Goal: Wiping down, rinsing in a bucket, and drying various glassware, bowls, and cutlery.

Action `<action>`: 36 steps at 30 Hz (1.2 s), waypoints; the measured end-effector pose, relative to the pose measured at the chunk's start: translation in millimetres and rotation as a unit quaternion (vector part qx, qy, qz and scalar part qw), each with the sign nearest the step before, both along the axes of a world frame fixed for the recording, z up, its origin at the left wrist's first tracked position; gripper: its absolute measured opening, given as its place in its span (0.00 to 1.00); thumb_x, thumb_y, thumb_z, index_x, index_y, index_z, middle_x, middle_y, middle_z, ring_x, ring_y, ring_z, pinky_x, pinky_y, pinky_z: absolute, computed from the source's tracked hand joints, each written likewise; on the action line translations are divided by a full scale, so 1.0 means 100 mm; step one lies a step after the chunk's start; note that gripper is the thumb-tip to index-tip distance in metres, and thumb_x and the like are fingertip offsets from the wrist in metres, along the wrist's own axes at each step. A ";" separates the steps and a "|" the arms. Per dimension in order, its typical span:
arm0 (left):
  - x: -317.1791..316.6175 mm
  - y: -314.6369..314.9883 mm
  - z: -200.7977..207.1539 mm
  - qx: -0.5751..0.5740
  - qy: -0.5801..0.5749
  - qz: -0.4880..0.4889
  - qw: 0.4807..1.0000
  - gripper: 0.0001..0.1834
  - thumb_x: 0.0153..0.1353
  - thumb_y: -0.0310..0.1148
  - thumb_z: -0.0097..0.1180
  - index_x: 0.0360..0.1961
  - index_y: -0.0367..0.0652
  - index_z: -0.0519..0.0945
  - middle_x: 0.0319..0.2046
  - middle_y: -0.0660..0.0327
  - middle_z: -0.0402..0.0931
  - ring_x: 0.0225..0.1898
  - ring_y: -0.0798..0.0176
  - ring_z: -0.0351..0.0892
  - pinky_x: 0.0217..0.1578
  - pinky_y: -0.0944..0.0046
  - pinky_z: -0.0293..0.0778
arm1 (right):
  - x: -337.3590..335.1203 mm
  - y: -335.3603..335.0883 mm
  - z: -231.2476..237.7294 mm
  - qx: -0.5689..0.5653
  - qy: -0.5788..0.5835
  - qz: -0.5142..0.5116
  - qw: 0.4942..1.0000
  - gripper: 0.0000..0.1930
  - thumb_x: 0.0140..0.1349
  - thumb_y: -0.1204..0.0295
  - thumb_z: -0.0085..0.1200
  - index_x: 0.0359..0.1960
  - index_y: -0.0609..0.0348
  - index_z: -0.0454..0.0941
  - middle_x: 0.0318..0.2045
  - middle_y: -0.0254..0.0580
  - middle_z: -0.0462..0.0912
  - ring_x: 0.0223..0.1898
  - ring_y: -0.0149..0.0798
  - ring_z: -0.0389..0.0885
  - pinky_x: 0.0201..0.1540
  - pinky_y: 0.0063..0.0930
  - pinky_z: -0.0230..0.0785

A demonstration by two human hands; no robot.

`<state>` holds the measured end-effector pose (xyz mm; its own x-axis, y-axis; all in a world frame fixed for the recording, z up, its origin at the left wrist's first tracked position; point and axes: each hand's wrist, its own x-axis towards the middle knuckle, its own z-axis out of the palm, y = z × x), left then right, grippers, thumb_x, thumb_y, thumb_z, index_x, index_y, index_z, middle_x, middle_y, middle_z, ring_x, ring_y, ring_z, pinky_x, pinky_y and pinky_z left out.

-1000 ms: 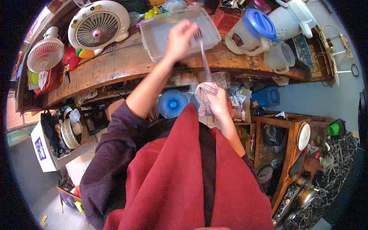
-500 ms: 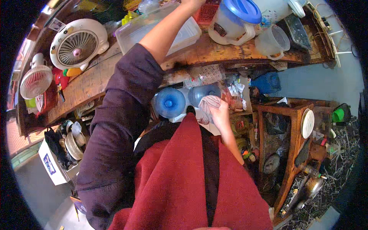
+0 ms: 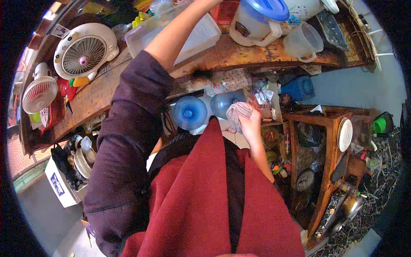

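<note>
A crumpled, pale striped cloth is gripped in my right hand, whose fingers are closed around it. It hangs in front of a blue water jug standing below the table. Beside it is a second round blue water jug. My left arm reaches across the wooden table, over a clear plastic container. Only the heel of my left hand shows at the top edge, next to a red basket; its fingers are out of the picture.
A blue-lidded pitcher and a clear measuring jug stand on the table. Two fans, one round and one small, are at the left. An open wooden cabinet is at the right, a white box at lower left.
My right hand has shifted slightly right with the cloth. My left hand has slid further out past the top edge, and the whole view has moved a little.
</note>
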<state>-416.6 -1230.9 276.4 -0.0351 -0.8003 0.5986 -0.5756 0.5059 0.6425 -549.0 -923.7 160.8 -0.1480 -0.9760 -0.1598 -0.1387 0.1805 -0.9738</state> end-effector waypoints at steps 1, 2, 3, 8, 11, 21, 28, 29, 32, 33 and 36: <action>0.07 0.18 0.05 0.000 -0.002 0.005 1.000 0.16 0.56 0.41 0.38 0.31 0.42 0.75 0.27 0.51 0.74 0.32 0.48 0.74 0.34 0.54 0.67 | 0.02 -0.02 0.02 0.000 -0.002 0.005 1.000 0.10 0.46 0.83 0.45 0.31 0.66 0.74 0.30 0.39 0.78 0.33 0.29 0.76 0.38 0.20 0.65; 0.13 0.45 0.13 0.054 0.019 0.007 0.998 0.14 0.55 0.38 0.40 0.32 0.42 0.75 0.27 0.51 0.74 0.33 0.50 0.74 0.34 0.57 0.68 | 0.02 -0.05 0.04 -0.064 0.018 0.032 0.997 0.09 0.49 0.79 0.44 0.32 0.67 0.73 0.32 0.41 0.77 0.32 0.32 0.76 0.39 0.20 0.66; 0.17 0.57 0.16 0.108 0.043 0.002 0.993 0.12 0.55 0.35 0.41 0.32 0.41 0.75 0.28 0.51 0.74 0.34 0.52 0.74 0.35 0.59 0.68 | 0.02 -0.08 0.05 -0.128 0.043 0.055 0.989 0.10 0.51 0.76 0.43 0.33 0.68 0.73 0.34 0.42 0.76 0.31 0.34 0.76 0.39 0.21 0.67; 0.49 1.56 -0.73 0.210 0.232 -0.160 0.936 0.17 0.60 0.45 0.36 0.28 0.45 0.72 0.16 0.71 0.61 0.15 0.76 0.55 0.16 0.77 0.53 | 0.12 -0.31 0.06 -0.079 -0.288 0.025 0.954 0.31 0.59 0.48 0.30 0.56 0.58 0.51 0.48 0.51 0.65 0.45 0.43 0.69 0.43 0.35 0.66; 0.54 2.24 -0.86 0.394 0.268 -0.204 0.855 0.13 0.60 0.42 0.39 0.26 0.46 0.70 0.14 0.72 0.60 0.14 0.77 0.55 0.15 0.76 0.52 | 0.39 -0.52 0.42 -0.106 -0.443 -0.015 0.890 0.27 0.60 0.59 0.39 0.56 0.60 0.51 0.50 0.50 0.64 0.51 0.43 0.64 0.55 0.35 0.53; 0.78 2.89 -0.80 0.397 0.220 -0.152 0.878 0.13 0.60 0.37 0.38 0.24 0.40 0.68 0.08 0.66 0.60 0.12 0.72 0.60 0.15 0.68 0.57 | 0.97 -0.90 0.39 -0.131 -0.264 0.023 0.955 0.14 0.53 0.82 0.43 0.43 0.69 0.67 0.40 0.47 0.74 0.40 0.37 0.74 0.45 0.29 0.67; 0.85 2.94 -0.72 0.398 0.325 -0.199 0.834 0.14 0.62 0.40 0.37 0.25 0.44 0.68 0.10 0.75 0.54 0.11 0.80 0.50 0.12 0.77 0.46 | 1.03 -1.02 0.61 -0.221 -0.307 0.005 0.925 0.27 0.45 0.90 0.45 0.50 0.62 0.55 0.44 0.56 0.69 0.41 0.37 0.73 0.45 0.30 0.67; 0.86 2.93 -0.70 0.396 0.327 -0.197 0.835 0.14 0.62 0.40 0.37 0.25 0.44 0.68 0.10 0.75 0.54 0.11 0.80 0.50 0.12 0.77 0.46 | 1.01 -1.03 0.59 -0.221 -0.307 0.008 0.925 0.27 0.45 0.90 0.45 0.50 0.62 0.55 0.44 0.56 0.69 0.41 0.37 0.73 0.45 0.30 0.67; 0.88 2.92 -0.69 0.400 0.313 -0.208 0.836 0.14 0.62 0.40 0.37 0.25 0.44 0.68 0.10 0.75 0.53 0.11 0.80 0.50 0.12 0.77 0.46 | 0.98 -1.03 0.55 -0.219 -0.330 -0.025 0.918 0.24 0.46 0.89 0.47 0.47 0.65 0.59 0.44 0.55 0.70 0.40 0.38 0.74 0.45 0.29 0.67; 0.86 2.91 -0.72 0.402 0.311 -0.216 0.834 0.13 0.62 0.40 0.37 0.25 0.44 0.68 0.09 0.75 0.53 0.11 0.80 0.50 0.12 0.77 0.46 | 0.95 -1.05 0.52 -0.220 -0.331 -0.024 0.917 0.24 0.46 0.89 0.47 0.47 0.65 0.59 0.44 0.55 0.70 0.40 0.38 0.74 0.45 0.29 0.67; 0.83 2.91 -0.74 0.407 0.306 -0.227 0.830 0.13 0.61 0.39 0.37 0.25 0.44 0.68 0.09 0.75 0.52 0.10 0.80 0.49 0.11 0.77 0.46 | 0.84 -1.10 0.55 -0.235 -0.247 -0.078 0.937 0.21 0.44 0.89 0.49 0.44 0.66 0.64 0.41 0.53 0.72 0.40 0.37 0.73 0.45 0.30 0.67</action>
